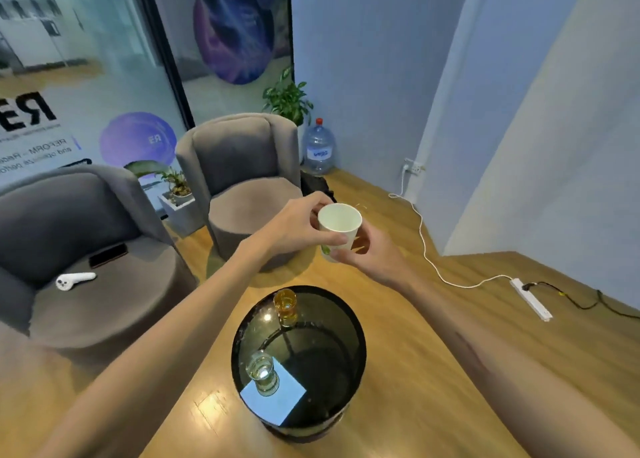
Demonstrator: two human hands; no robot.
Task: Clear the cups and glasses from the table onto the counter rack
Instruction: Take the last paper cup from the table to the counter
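Two glasses, one amber [285, 301] and one clear [263, 376], wait on the round black table [349, 346] while I judge I'm mid-carry, needing the unseen rack next: both my left hand [294, 227] and right hand [372, 255] curl around an upright paper cup [339, 227], mouth up, above the floor beyond the table.

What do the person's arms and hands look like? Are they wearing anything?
Both arms are bare, with no sleeves showing. The left hand and right hand wear no gloves, and no rings or watch can be seen. The right forearm has a long dark streak.
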